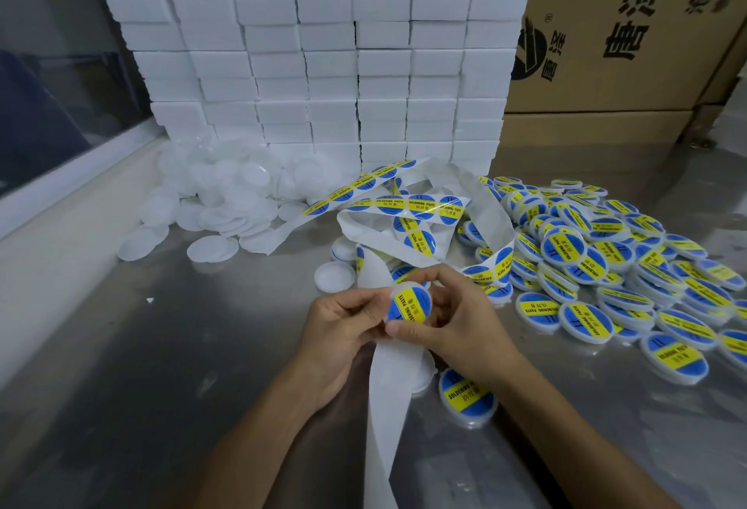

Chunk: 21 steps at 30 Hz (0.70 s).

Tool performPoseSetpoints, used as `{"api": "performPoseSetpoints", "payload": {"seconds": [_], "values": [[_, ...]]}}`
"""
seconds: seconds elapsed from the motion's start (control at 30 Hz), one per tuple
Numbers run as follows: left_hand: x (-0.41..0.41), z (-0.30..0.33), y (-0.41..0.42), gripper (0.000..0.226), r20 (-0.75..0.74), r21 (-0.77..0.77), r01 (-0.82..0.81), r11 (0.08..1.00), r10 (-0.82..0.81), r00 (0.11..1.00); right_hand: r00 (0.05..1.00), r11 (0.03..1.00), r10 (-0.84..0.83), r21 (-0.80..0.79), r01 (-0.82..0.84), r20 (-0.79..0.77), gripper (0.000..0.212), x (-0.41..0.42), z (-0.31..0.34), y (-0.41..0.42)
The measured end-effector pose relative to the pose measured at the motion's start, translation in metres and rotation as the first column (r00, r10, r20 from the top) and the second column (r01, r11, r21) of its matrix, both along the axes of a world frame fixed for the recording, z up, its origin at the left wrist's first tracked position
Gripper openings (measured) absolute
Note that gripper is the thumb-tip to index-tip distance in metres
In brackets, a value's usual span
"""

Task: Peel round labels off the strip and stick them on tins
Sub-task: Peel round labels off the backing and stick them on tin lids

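Observation:
A small round white tin (pixel 408 306) with a blue and yellow "SOLDERING PASTE" label on its face sits between both hands above the steel table. My left hand (pixel 343 326) pinches its left edge. My right hand (pixel 452 318) curls round its right side, thumb under the label. The white label strip (pixel 420 205) loops across the table behind, carrying several round labels, and its bare backing (pixel 384 407) hangs down between my forearms. Unlabelled white tins (pixel 226 205) lie heaped at the left.
Labelled tins (pixel 606 266) are piled at the right, and one (pixel 467 395) lies by my right wrist. A wall of white boxes (pixel 323 63) stands behind. Cardboard cartons (pixel 626 43) stand at the back right. A window ledge (pixel 60 193) runs along the left.

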<state>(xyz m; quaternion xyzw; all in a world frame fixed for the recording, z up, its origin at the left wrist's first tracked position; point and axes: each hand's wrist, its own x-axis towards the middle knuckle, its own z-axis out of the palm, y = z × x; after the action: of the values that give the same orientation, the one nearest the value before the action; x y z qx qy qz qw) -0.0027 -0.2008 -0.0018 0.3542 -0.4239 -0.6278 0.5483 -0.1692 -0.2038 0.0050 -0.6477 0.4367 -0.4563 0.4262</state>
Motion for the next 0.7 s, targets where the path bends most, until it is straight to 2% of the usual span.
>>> {"api": "performPoseSetpoints", "payload": {"seconds": [0.13, 0.23, 0.37, 0.43, 0.5, 0.57, 0.7], "values": [[-0.001, 0.001, 0.001, 0.025, 0.053, -0.003, 0.021, 1.000, -0.021, 0.998, 0.988, 0.986, -0.082, -0.155, 0.062, -0.128, 0.048, 0.001, -0.004, 0.003], [0.000, 0.002, 0.001, 0.021, 0.066, -0.010, 0.015, 1.000, -0.014, 0.998, 0.983, 0.981, -0.092, -0.182, 0.063, -0.157, 0.055, 0.007, -0.006, 0.005], [0.001, 0.001, 0.000, 0.023, 0.050, -0.006, -0.034, 0.999, 0.034, 0.998, 0.982, 0.981, -0.078, -0.188, 0.045, -0.170, 0.028, 0.010, -0.005, 0.004], [0.003, 0.002, 0.000, 0.021, 0.017, -0.002, -0.036, 0.999, 0.036, 0.999, 0.994, 0.985, -0.052, -0.170, 0.035, -0.097, 0.011, 0.010, -0.003, 0.002], [0.006, 0.002, -0.001, 0.023, -0.061, 0.024, -0.012, 1.000, 0.013, 0.998, 0.998, 0.989, -0.040, -0.141, 0.048, 0.056, 0.021, 0.008, -0.001, 0.000], [0.007, 0.002, -0.001, 0.024, -0.079, 0.030, 0.012, 0.999, -0.009, 0.997, 0.988, 0.987, -0.046, -0.148, 0.068, 0.146, 0.020, 0.006, 0.002, -0.001], [0.004, 0.003, 0.001, 0.022, 0.006, -0.002, 0.042, 0.999, -0.042, 0.999, 0.982, 0.971, -0.136, -0.182, 0.158, 0.129, 0.016, 0.001, 0.002, -0.003]]}}
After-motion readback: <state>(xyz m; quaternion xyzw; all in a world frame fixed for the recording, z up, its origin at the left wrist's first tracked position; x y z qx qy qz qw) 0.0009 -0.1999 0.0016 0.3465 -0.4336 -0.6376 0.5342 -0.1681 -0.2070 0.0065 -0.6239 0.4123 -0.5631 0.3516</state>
